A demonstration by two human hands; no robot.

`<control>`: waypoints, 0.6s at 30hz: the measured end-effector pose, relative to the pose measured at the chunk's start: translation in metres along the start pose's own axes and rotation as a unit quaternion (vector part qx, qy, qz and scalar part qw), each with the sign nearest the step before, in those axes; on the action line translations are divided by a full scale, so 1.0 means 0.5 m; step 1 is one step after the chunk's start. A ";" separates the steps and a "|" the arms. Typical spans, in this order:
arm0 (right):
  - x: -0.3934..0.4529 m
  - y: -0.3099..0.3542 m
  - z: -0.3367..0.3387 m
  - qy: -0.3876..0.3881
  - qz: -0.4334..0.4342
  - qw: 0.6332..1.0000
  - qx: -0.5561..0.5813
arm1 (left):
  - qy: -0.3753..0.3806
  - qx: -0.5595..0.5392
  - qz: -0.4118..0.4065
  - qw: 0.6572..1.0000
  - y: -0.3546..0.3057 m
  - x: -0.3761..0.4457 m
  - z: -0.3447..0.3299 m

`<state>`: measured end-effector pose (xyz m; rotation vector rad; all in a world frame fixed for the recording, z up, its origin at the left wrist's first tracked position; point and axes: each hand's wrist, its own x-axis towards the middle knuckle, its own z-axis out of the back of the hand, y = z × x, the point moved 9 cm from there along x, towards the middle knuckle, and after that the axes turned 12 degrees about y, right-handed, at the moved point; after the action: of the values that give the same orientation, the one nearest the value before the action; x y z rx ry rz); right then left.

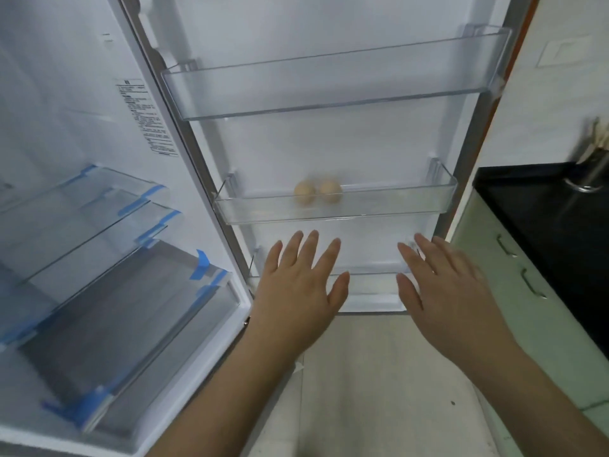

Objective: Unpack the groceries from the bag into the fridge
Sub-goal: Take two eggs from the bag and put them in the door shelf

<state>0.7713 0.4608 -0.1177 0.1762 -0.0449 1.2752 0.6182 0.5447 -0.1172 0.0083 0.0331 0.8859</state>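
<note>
So both hands are empty, fingers spread: left hand (298, 285) and right hand (451, 285) hover by the fridge door's lowest bin (372, 275). Two eggs (318, 191) already sit in the middle bin (395, 207). Bag's out of view, so probably reaching back for more groceries next

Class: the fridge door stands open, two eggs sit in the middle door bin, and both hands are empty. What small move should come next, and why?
Probably draw both hands back towards the bag, which is out of view, for the next item. The left hand and right hand are open and hold nothing, the two eggs already rest in the middle door bin, and the top door bin looks empty.
</note>
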 end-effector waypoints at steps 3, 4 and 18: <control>-0.039 0.003 0.002 -0.001 0.003 1.000 0.014 | -0.008 0.014 -0.008 1.000 -0.027 -0.035 0.010; -0.051 0.004 0.005 -0.001 0.003 1.000 0.016 | -0.010 0.023 -0.014 1.000 -0.034 -0.044 0.014; -0.224 0.040 0.065 -0.058 -0.094 0.994 0.000 | -0.051 0.006 -0.111 0.992 -0.003 -0.133 0.053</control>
<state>0.7216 0.3552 -0.0980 0.2492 -0.1248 1.0765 0.5781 0.4926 -0.0892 0.0600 -0.0550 0.6617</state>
